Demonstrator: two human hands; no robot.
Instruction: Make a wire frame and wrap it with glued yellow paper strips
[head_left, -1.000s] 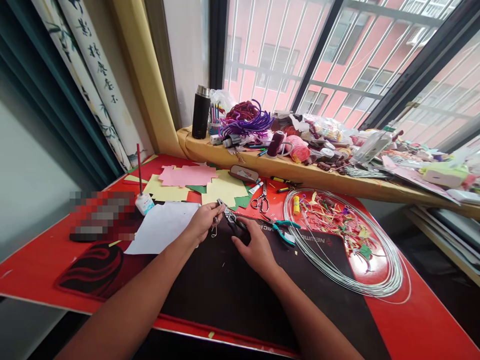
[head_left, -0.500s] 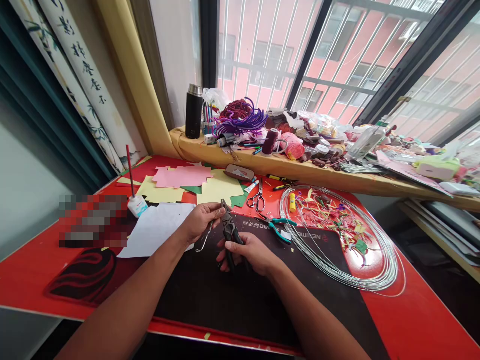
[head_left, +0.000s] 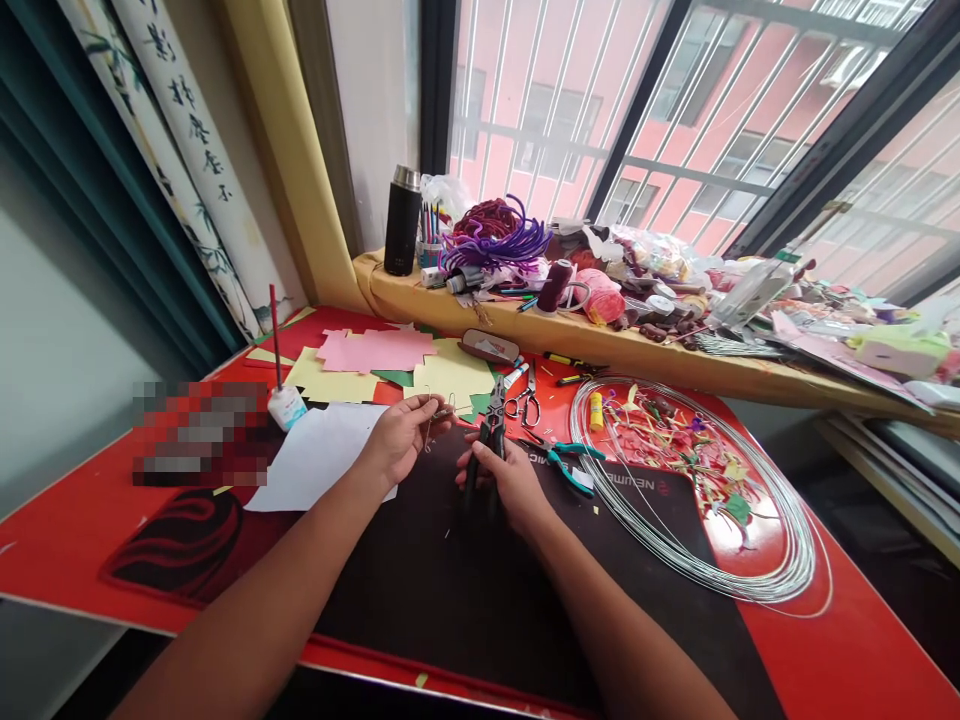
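My left hand [head_left: 409, 430] pinches a thin bent wire [head_left: 429, 437], whose curled ends stick out above and below the fingers. My right hand [head_left: 510, 475] is wrapped round the dark handles of a pair of pliers [head_left: 495, 412], jaws pointing up and away from me. The plier jaws are apart from the wire, a little to its right. Under both hands lies a black desk mat [head_left: 420, 580]. A small bright sliver [head_left: 448, 534], perhaps a wire offcut, shows on or just above the mat.
Right of my hands lie teal-handled pliers [head_left: 570, 465], scissors [head_left: 531, 400] and a large wire coil [head_left: 780, 585] around colourful scraps [head_left: 697, 450]. White paper [head_left: 315, 455], coloured sheets [head_left: 375, 350] and a glue bottle [head_left: 287, 408] are at the left. A cluttered windowsill [head_left: 555, 325] runs behind.
The pliers have come away from the wire and moved right with my right hand. My left hand still pinches the wire, now turned differently. The view has shifted slightly.
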